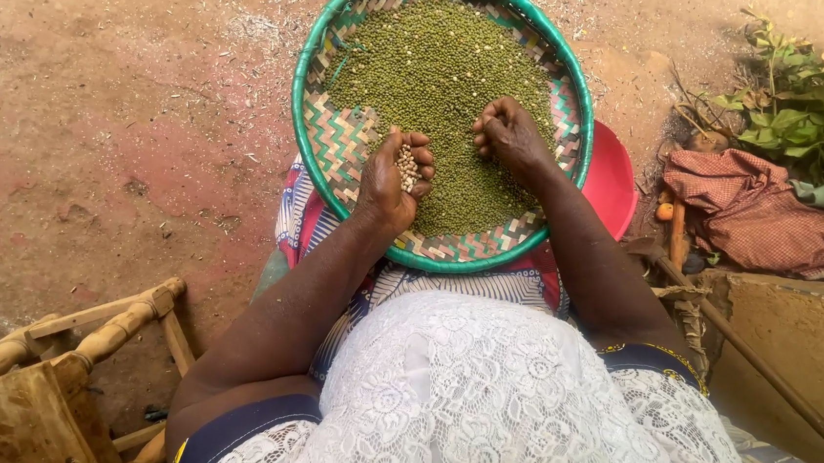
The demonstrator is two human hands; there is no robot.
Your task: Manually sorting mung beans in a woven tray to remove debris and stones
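Left hand (395, 176) sits cupped at the near-left of the beans (442, 97), fingers (421, 162) half-curled around a small heap of pale grains (406, 167). Right hand (510, 136) rests directly on the beans, fingers bunched in a pinch; contents cannot be told. The beans fill the tray (341, 143), spreading away from both hands.

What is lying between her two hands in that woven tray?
In the head view, only small green grains lie between the left hand, cupping pale bits, and the right hand, spread over the woven tray.
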